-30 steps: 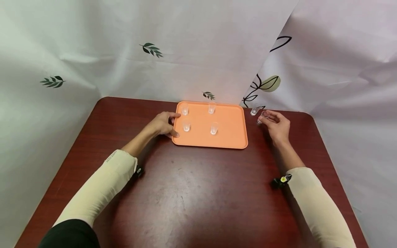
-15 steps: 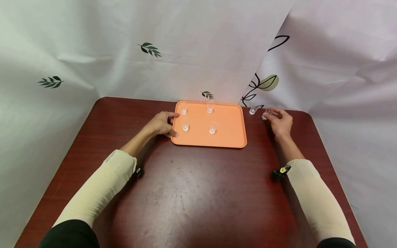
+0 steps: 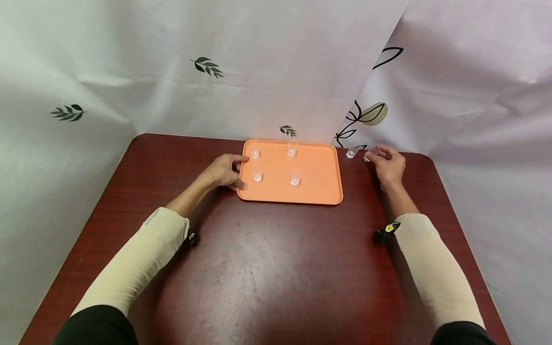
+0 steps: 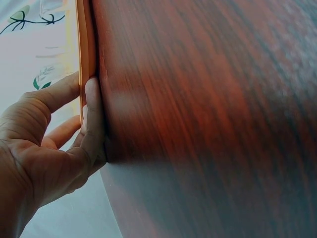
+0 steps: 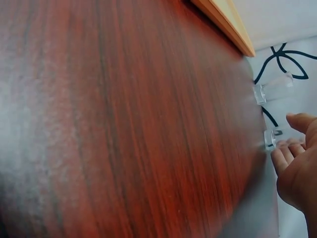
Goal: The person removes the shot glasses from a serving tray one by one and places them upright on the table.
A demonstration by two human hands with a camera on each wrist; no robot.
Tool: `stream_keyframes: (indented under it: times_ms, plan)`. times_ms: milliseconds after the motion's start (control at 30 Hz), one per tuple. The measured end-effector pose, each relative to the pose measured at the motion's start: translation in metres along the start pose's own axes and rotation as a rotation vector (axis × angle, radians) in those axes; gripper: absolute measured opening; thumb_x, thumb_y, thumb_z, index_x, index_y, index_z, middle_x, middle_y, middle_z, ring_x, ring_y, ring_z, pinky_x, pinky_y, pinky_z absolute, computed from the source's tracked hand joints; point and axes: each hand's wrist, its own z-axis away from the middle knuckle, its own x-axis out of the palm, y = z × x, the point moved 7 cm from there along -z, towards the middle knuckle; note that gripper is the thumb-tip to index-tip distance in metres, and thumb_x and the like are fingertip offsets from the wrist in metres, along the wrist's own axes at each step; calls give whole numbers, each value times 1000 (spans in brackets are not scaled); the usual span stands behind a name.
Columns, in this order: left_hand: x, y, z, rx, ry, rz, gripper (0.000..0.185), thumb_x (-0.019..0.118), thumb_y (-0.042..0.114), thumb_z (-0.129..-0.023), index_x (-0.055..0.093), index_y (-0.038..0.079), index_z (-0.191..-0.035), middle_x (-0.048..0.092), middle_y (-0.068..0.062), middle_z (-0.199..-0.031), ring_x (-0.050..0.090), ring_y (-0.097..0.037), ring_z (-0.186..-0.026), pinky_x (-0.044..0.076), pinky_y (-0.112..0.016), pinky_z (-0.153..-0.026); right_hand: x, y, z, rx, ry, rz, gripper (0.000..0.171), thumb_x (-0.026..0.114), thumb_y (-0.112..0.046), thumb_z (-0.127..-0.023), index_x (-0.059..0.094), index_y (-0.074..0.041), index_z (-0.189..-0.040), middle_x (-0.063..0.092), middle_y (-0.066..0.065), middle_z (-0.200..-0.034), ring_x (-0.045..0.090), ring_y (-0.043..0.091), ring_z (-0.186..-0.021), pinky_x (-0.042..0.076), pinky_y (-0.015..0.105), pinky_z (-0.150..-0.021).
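My left hand (image 3: pixel 224 171) grips the left edge of an orange tray (image 3: pixel 321 191), with the thumb by its front corner. The left wrist view shows the fingers around the tray's edge. Several small clear shot glasses stand upright on the tray, among them a front right shot glass (image 3: pixel 295 177) and a back left one. My right hand (image 3: pixel 389 165) holds another clear shot glass (image 5: pixel 270 140) between thumb and fingers, its base at the table; the fingers partly hide it. Left of it, apart, stands a further shot glass (image 3: pixel 351 153).
The dark red-brown table (image 3: pixel 267 268) has rounded back corners. A white curtain (image 3: pixel 241 96) with leaf prints hangs directly behind its back edge and along the sides. The tray sits near the back edge.
My right hand has moved back and slightly right with its shot glass, away from the tray and beside the other glass. The left hand keeps its place on the tray.
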Motion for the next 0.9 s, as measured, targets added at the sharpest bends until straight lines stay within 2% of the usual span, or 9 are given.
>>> stream_keyframes:
  times_ms: [367,567,733,900]
  plan:
    - [0,0,-1,0,-3,15,99,93,-11,-83,52,12,-170,49,-16,-126,66,-17,-74,71,-30,-65,1,0,-2,28,-5,-27,56,90,-4,-92,72,1,-146,74,-18,-95,71,-5,-92,60,6,-81]
    - [0,-1,-1,-3,-8,13,99,93,-11,-84,51,11,-171,48,-16,-127,66,-18,-74,71,-31,-65,-2,4,-1,36,2,-1,62,91,-3,-90,71,0,-149,73,-19,-96,69,-5,-96,60,5,-80]
    - [0,-2,-1,-8,-2,8,100,93,-11,-84,51,13,-171,49,-16,-127,66,-18,-74,71,-31,-66,-4,3,2,25,16,21,63,93,-6,-89,72,-1,-148,72,-19,-97,69,-4,-98,59,5,-80]
    - [0,-2,-1,-1,-3,2,100,94,-10,-84,51,13,-171,50,-16,-128,66,-18,-74,71,-31,-66,-7,0,6,12,12,-23,61,94,-4,-87,74,1,-144,75,-17,-96,72,-3,-96,60,6,-80]
